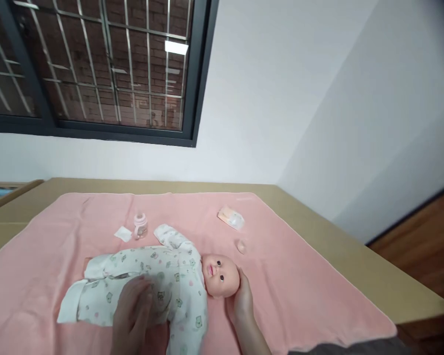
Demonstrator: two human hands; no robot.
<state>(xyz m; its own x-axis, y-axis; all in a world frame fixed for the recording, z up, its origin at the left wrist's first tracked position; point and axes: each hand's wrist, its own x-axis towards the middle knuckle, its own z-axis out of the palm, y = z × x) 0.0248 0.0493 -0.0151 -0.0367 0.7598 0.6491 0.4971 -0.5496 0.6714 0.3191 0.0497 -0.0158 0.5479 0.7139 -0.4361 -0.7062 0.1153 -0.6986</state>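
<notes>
A baby doll (pixel 159 283) in a white patterned sleepsuit lies on its back on a pink blanket (pixel 299 276), its head (pixel 220 275) to the right. My left hand (pixel 133 310) rests flat on the doll's belly, slightly blurred. My right hand (pixel 242 298) cups the back of the doll's head from the right, fingers against it.
Beyond the doll stand a small pink baby bottle (pixel 140 226), a white folded wipe (pixel 123 233), a packet (pixel 230 217) and a small pink cap (pixel 241 246). The blanket covers a tan bed or table (pixel 373 266); a wall and barred window (pixel 96 64) are behind.
</notes>
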